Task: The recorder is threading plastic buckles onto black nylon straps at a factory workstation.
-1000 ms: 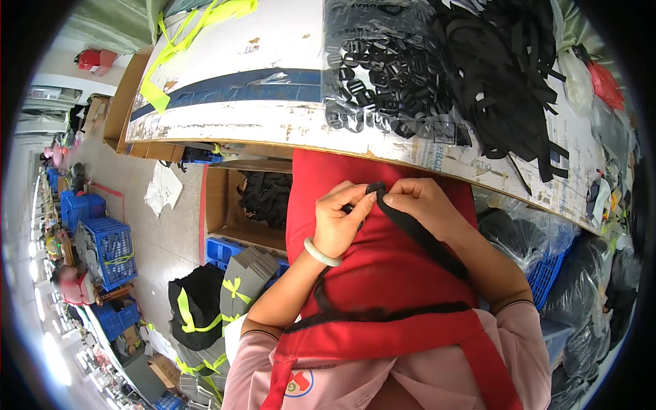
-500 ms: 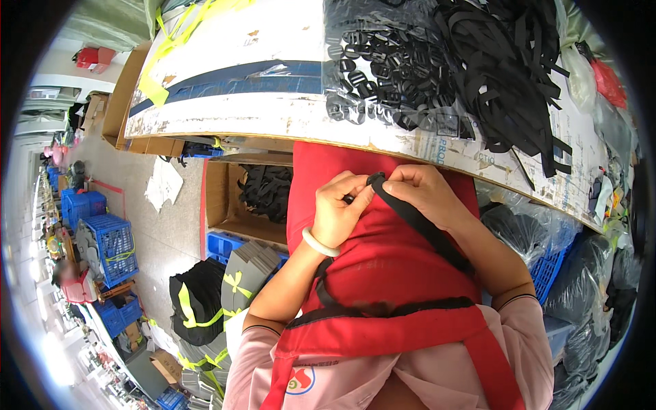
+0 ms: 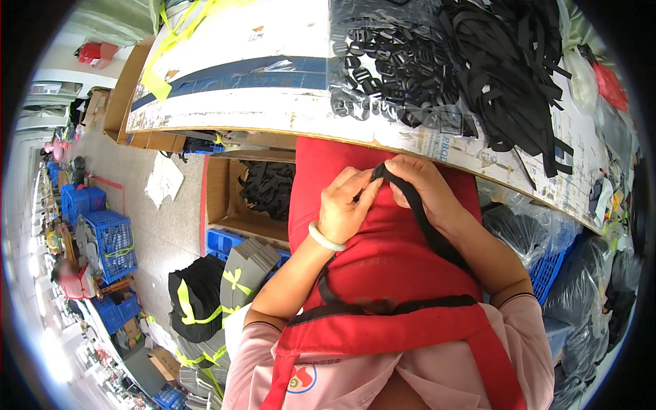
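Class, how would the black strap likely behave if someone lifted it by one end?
The black strap would probably flop, since it bends in a loose curve away from the right hand. It looks light for its length, being thin and narrow. Its flat band shape suggests it wouldn't roll.

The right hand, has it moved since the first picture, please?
Yes, slightly forward: the right hand is now closer to the near edge of the white table.

- The camera sits on the head and looks down.
- The left hand (image 3: 341, 210) and right hand (image 3: 429, 191) are near.
- The table (image 3: 273, 109) is up top.
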Available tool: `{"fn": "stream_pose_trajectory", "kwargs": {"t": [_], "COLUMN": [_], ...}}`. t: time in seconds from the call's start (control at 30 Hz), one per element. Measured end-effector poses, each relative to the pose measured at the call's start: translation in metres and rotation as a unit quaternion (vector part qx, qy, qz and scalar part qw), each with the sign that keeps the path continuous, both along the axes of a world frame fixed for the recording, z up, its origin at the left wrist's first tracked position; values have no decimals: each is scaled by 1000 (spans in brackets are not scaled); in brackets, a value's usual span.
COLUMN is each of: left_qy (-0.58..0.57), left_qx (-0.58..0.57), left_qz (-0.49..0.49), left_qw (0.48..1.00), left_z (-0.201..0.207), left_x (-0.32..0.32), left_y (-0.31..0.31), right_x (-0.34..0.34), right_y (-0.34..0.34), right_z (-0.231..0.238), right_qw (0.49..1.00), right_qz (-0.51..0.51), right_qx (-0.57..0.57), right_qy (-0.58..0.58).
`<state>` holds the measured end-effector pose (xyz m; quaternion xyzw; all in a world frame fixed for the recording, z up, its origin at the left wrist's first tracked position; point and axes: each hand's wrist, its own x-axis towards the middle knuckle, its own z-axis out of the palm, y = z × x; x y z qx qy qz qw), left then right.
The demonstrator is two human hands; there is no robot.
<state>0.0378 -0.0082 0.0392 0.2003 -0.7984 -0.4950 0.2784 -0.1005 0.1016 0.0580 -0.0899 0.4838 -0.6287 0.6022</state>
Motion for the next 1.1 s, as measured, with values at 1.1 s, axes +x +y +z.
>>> {"fn": "stream_pose_trajectory", "kwargs": {"t": [1.1], "left_qy": [48], "left_qx": [390], "left_qz": [22], "left_qw": [919], "left_z": [-22], "left_x": [3], "left_y": [0], "right_x": [1], "right_y": [4], "right_z": [5], "right_qw": [943], "right_qz": [125], "right_qx": [92], "right_qy": [294]}}
